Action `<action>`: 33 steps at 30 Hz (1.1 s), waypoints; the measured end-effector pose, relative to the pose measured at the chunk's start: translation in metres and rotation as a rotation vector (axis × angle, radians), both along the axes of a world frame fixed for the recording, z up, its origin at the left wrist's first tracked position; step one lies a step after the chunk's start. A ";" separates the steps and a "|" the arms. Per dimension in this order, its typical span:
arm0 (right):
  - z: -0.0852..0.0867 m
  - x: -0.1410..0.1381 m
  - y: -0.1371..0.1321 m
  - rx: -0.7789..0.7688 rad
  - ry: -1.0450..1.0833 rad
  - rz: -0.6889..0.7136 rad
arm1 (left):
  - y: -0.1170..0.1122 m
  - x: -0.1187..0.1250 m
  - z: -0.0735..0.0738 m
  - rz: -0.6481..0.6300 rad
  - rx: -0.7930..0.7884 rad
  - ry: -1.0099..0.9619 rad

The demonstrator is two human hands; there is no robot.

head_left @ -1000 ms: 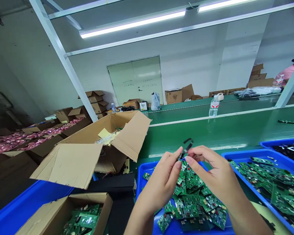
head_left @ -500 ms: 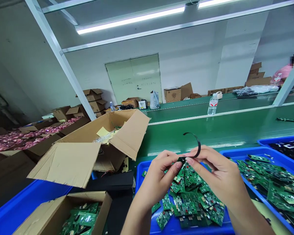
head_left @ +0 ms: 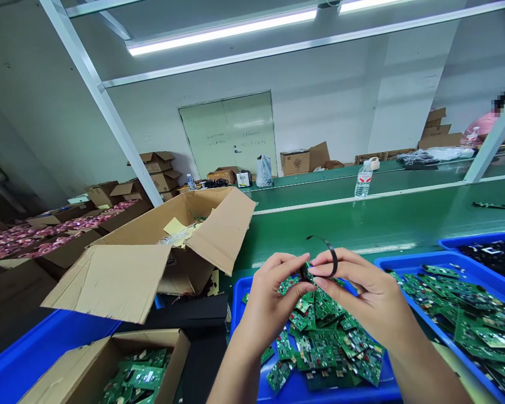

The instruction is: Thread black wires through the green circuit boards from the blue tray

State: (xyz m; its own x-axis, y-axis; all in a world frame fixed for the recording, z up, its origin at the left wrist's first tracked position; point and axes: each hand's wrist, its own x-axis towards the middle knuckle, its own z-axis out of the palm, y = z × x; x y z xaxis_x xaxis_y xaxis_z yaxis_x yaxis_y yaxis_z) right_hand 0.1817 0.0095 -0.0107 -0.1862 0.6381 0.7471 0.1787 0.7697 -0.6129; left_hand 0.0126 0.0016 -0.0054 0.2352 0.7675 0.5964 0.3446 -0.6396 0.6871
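Observation:
Above a blue tray [head_left: 328,395] heaped with green circuit boards [head_left: 322,350], my two hands meet at their fingertips. My left hand [head_left: 273,294] pinches a small dark piece with a green edge [head_left: 306,269], which looks like a circuit board; fingers hide most of it. From my right hand [head_left: 368,292] a thin black flat strip [head_left: 334,258] curls up and to the left, its lower end between the thumb and fingers. Whether the strip joins the board is hidden by the fingertips.
Right stands another blue tray [head_left: 382,263] of circuit boards, with a blue tray of black parts [head_left: 488,255] behind. Left are a large open carton [head_left: 126,275] and a smaller box [head_left: 183,353] of boards. A water bottle [head_left: 363,180] stands beyond; a person [head_left: 483,126] sits far right.
The piece in my left fingers has tipped up, showing a green edge. My right fingers have shifted slightly left and the strip's curl has moved lower and to the left.

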 end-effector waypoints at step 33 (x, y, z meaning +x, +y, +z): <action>0.018 -0.004 -0.019 -0.809 0.274 0.487 | -0.003 -0.005 0.007 0.071 0.491 0.096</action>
